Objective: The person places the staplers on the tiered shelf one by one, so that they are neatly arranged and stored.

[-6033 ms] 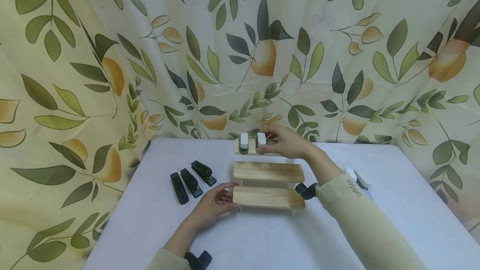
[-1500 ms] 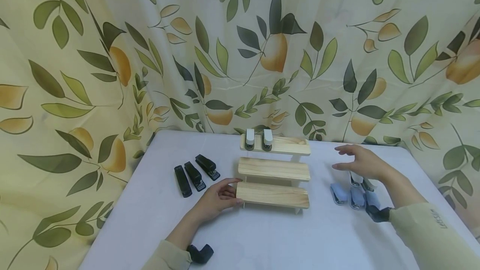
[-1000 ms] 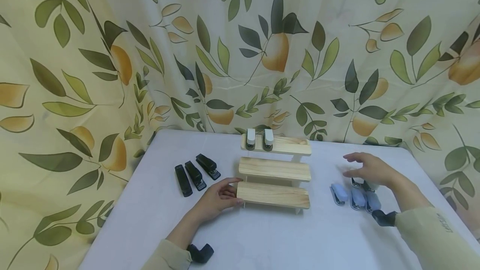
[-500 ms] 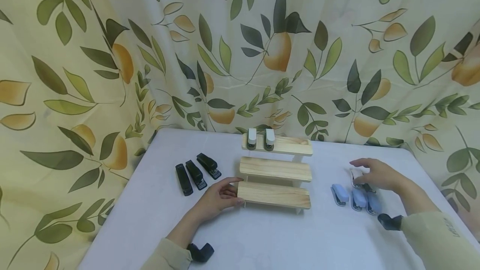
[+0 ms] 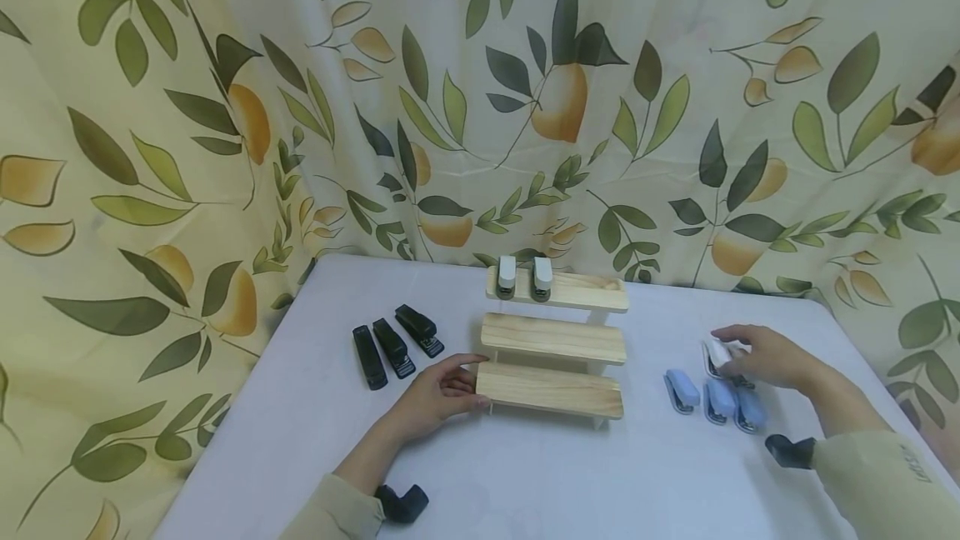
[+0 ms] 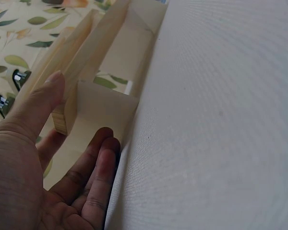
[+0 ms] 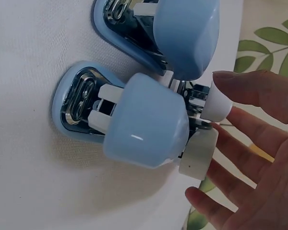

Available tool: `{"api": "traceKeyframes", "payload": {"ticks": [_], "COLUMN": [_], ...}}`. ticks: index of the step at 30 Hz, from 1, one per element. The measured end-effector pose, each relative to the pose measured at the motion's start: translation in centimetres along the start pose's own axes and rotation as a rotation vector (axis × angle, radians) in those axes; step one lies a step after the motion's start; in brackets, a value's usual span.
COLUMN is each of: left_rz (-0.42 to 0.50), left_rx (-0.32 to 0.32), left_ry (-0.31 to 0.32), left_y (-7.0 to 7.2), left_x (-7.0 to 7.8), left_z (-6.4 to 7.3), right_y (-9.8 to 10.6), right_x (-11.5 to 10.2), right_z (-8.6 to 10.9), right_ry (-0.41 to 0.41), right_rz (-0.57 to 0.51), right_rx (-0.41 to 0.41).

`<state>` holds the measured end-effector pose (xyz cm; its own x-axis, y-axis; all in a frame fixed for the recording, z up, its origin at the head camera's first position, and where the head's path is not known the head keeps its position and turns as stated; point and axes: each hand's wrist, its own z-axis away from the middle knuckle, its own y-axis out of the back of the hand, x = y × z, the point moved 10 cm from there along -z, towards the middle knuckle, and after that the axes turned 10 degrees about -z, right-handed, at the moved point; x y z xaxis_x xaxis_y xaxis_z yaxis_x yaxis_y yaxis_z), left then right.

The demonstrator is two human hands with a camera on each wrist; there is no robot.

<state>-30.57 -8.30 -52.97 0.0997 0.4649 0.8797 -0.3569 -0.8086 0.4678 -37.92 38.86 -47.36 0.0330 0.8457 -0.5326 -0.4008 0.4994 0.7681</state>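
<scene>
My left hand pinches the left end of the lowest plank of a three-tier wooden display stand. In the left wrist view, the thumb lies over the plank edge, one finger is beneath, and the other fingers are near the white support. At the right, my right hand has its thumb and fingers around a white mini stapler standing on the table. A greyish-white stapler is close to the fingers, mostly hidden by the hand in the head view. Two white-topped staplers stand on the top plank.
Three light blue mini staplers stand just in front of the right hand. Three black staplers lie left of the stand. A leaf-patterned curtain hangs behind the white-covered table.
My right hand left the second white-topped stapler on the top plank, moved right, and came down onto the white mini stapler. The left hand keeps its hold; the head view shifts slightly.
</scene>
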Motion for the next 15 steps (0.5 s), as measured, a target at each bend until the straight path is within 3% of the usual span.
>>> {"api": "traceKeyframes", "payload": {"ticks": [15], "left_rz": [0.008], "left_rx": [-0.004], "left_ry": [0.01], "left_y": [-0.1], "left_x": [-0.5], "left_z": [-0.2], "right_y": [-0.6], "right_x": [1.2], "right_z": [-0.1], "right_ry": [-0.025], "right_rz": [-0.008], "right_rx": [-0.01]}}
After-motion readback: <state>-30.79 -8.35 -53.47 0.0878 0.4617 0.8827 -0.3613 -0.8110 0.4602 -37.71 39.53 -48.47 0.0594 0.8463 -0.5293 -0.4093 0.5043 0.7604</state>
